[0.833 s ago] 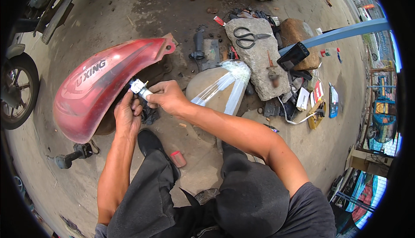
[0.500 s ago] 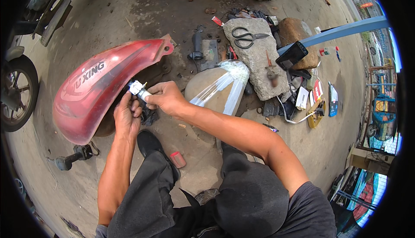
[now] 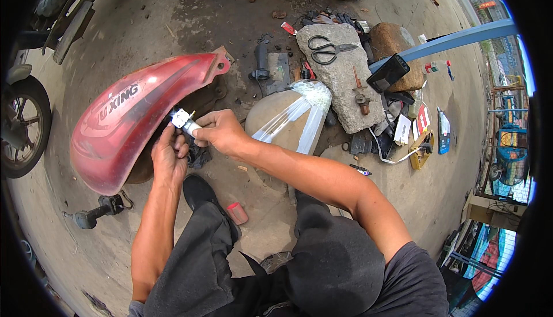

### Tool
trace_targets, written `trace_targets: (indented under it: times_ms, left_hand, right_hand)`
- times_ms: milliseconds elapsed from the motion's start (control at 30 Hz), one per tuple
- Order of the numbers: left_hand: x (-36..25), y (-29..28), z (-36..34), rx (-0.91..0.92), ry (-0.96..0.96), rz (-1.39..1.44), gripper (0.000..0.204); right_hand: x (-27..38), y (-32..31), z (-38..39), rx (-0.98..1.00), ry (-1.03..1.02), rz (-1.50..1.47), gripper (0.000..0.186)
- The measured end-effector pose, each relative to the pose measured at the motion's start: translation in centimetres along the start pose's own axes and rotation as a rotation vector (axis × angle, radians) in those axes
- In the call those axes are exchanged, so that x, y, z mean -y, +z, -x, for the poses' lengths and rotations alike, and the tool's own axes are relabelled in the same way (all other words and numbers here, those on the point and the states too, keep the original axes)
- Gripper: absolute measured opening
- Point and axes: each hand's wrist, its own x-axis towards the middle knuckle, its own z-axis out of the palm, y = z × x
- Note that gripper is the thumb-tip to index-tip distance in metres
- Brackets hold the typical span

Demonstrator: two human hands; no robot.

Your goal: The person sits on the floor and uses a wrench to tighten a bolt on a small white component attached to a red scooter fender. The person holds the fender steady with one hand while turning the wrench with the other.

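Note:
A silvery metal fuel tap (image 3: 185,122) with a pale cylindrical bowl and a small brass spout is held between my two hands, close against the inner edge of a red motorcycle fuel tank (image 3: 124,115). My right hand (image 3: 222,132) pinches the bowl end between thumb and fingers. From below, my left hand (image 3: 171,155) steadies the tap's other side, its fingers curled. Whether the tap touches the tank is hidden. A rusty old fuel tap (image 3: 363,99) with a thin upright stem lies on a flat stone slab (image 3: 337,78) to the right.
Black-handled scissors (image 3: 328,50) and a phone (image 3: 389,73) rest by the slab. Nearer me sits a rounded tan piece with clear tape (image 3: 296,115). A red cup-like object (image 3: 237,213) lies by my shoe, a motorcycle wheel (image 3: 26,124) stands left, and a blue bar (image 3: 449,40) crosses right.

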Motion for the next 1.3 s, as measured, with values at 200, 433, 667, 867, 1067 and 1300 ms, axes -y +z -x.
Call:
trace_targets:
  times_ms: [200, 433, 667, 867, 1067, 1300]
  left_hand:
    - [-0.1, 0.1, 0.1, 0.007, 0.018, -0.010, 0.012]
    - [0.0, 0.0, 0.0, 0.010, 0.021, -0.002, 0.010]
    - [0.1, 0.0, -0.1, 0.019, 0.026, 0.000, 0.011]
    - [0.3, 0.1, -0.1, -0.005, 0.042, -0.015, 0.012]
    - [0.3, 0.2, 0.3, 0.019, 0.024, 0.017, 0.015]
    - [0.1, -0.3, 0.1, 0.031, 0.023, 0.012, 0.014]
  right_hand:
    - [-0.2, 0.0, -0.1, -0.013, -0.001, -0.015, 0.017]
    - [-0.5, 0.0, -0.3, -0.008, 0.009, -0.043, 0.020]
    - [-0.3, -0.4, -0.2, 0.030, -0.002, -0.014, 0.021]
    - [-0.4, -0.4, -0.3, 0.035, -0.007, -0.004, 0.022]
    - [0.2, -0.7, 0.0, 0.064, 0.056, 0.017, 0.031]
    - [0.3, -0.4, 0.0, 0.072, 0.058, 0.036, 0.031]
